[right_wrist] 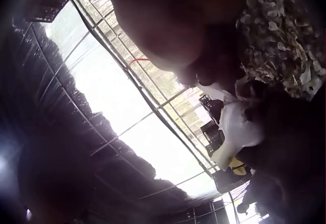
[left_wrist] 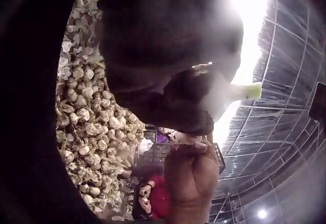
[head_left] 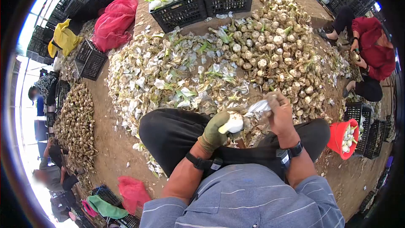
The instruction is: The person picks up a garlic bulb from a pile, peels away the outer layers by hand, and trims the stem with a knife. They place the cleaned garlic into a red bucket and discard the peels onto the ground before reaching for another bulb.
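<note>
My left hand (head_left: 216, 131), in a green work glove, grips a white garlic bulb (head_left: 233, 123) over my lap. A short pale stem juts from the bulb; in the left wrist view the stem (left_wrist: 247, 90) stands out against the light. Just right of the bulb, my bare right hand (head_left: 281, 116) pinches a strip of white garlic skin (head_left: 258, 107), which looks slightly blurred. In the right wrist view the bulb (right_wrist: 240, 127) shows smooth and white, with the right hand (right_wrist: 168, 25) dark and close to the camera.
Beyond my crossed legs lie loose peelings (head_left: 168, 71) and a heap of unpeeled garlic (head_left: 278, 46). Black crates (head_left: 179, 14) of white bulbs stand at the far side. A red bucket (head_left: 337, 137) is by my right knee. Another person (head_left: 373, 46) sits at the right.
</note>
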`<state>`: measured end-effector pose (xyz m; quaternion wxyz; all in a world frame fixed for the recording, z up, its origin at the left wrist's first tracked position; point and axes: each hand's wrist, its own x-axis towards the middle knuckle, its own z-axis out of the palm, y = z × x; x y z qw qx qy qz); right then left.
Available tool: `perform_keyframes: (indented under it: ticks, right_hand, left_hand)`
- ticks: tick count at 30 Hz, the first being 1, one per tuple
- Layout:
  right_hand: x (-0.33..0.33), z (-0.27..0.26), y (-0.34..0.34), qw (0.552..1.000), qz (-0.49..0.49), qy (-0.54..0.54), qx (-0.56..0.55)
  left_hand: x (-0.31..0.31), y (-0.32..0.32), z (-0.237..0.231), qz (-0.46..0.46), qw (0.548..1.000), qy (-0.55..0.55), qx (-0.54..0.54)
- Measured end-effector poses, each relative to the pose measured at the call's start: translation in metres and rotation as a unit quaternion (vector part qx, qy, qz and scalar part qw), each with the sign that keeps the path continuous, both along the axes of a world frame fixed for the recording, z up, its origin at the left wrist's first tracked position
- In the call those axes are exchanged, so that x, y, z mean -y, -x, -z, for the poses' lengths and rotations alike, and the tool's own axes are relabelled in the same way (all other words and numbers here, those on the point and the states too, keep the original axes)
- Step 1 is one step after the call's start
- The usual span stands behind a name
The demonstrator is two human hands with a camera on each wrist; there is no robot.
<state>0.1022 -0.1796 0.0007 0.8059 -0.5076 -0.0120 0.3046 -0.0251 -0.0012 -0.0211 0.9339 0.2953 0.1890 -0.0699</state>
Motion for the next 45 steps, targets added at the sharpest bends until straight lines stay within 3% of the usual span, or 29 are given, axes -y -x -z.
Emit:
perform_keyframes:
  ticks: [1,2,3,4,6,7,9,10,12,14,17,20,21,23,25,26,29,32,35,38,41,45]
  right_hand:
    - [-0.001,0.0,-0.002,0.998,0.043,-0.03,-0.019]
    - [0.008,0.004,-0.005,0.999,0.009,-0.039,-0.007]
    - [0.003,0.0,-0.003,0.993,-0.029,0.066,0.098]
    - [-0.007,-0.009,0.002,0.963,-0.066,0.169,0.201]
    - [-0.011,-0.016,0.005,0.836,-0.119,0.304,0.441]
    - [-0.011,-0.019,0.007,0.835,-0.138,0.287,0.449]
    - [-0.019,-0.026,0.018,0.832,-0.178,0.25,0.462]
    - [-0.024,-0.022,0.023,0.814,-0.151,0.231,0.511]
    - [-0.029,-0.023,0.025,0.796,-0.164,0.22,0.54]
    - [-0.026,-0.017,0.025,0.773,-0.18,0.22,0.568]
    - [-0.024,-0.013,0.028,0.764,-0.183,0.232,0.573]
    - [-0.025,-0.015,0.031,0.758,-0.169,0.248,0.579]
    - [-0.025,-0.015,0.03,0.764,-0.172,0.259,0.566]
    - [-0.026,-0.015,0.029,0.773,-0.179,0.28,0.54]
    - [-0.025,-0.012,0.03,0.834,-0.165,0.26,0.459]
    - [-0.024,-0.01,0.03,0.86,-0.158,0.248,0.417]
    - [-0.019,0.013,0.03,0.903,-0.141,0.237,0.329]
    - [-0.016,0.018,0.029,0.957,-0.146,0.193,0.157]
    - [-0.014,0.023,0.027,0.974,-0.138,0.169,0.064]
    - [-0.024,0.009,0.033,0.945,-0.095,0.197,0.245]
    - [-0.017,0.012,0.018,0.87,-0.15,0.23,0.409]
    - [-0.017,0.02,0.011,0.955,-0.06,0.219,0.19]
  left_hand:
    - [-0.001,0.0,0.004,-0.002,1.0,0.022,-0.002]
    - [-0.004,0.001,0.012,-0.005,0.999,0.043,-0.004]
    - [-0.008,0.001,0.02,-0.008,0.998,0.065,-0.006]
    - [-0.009,0.001,0.021,-0.011,0.996,0.086,-0.008]
    - [-0.006,0.0,0.015,-0.032,0.996,0.083,-0.03]
    - [-0.003,-0.001,0.013,-0.043,0.995,0.081,-0.041]
    - [-0.002,0.003,0.018,-0.037,0.998,-0.04,-0.029]
    - [-0.002,0.004,0.022,-0.031,0.994,-0.101,-0.023]
    - [-0.004,0.002,0.027,-0.003,0.969,-0.249,0.009]
    - [-0.007,-0.001,0.024,0.016,0.978,-0.202,-0.047]
    - [-0.007,-0.002,0.027,0.045,0.939,-0.34,0.011]
    - [-0.005,-0.002,0.044,0.029,0.953,-0.301,0.003]
    - [-0.006,-0.002,0.043,0.035,0.901,-0.428,0.066]
    - [-0.011,-0.001,0.039,0.043,0.733,-0.652,0.187]
    - [-0.007,-0.002,0.025,0.063,0.889,-0.448,0.068]
    - [-0.005,-0.003,0.019,0.07,0.941,-0.331,0.006]
    - [-0.004,-0.007,0.012,0.08,0.951,-0.299,0.015]
    - [-0.002,-0.006,0.013,0.069,0.969,-0.233,-0.032]
    - [0.0,-0.012,0.008,0.039,0.973,-0.222,-0.045]
    - [-0.005,-0.009,0.013,0.07,0.968,-0.23,-0.064]
    - [-0.005,-0.007,0.008,0.076,0.97,-0.227,-0.037]
    - [-0.007,-0.006,0.012,0.064,0.984,-0.165,-0.01]
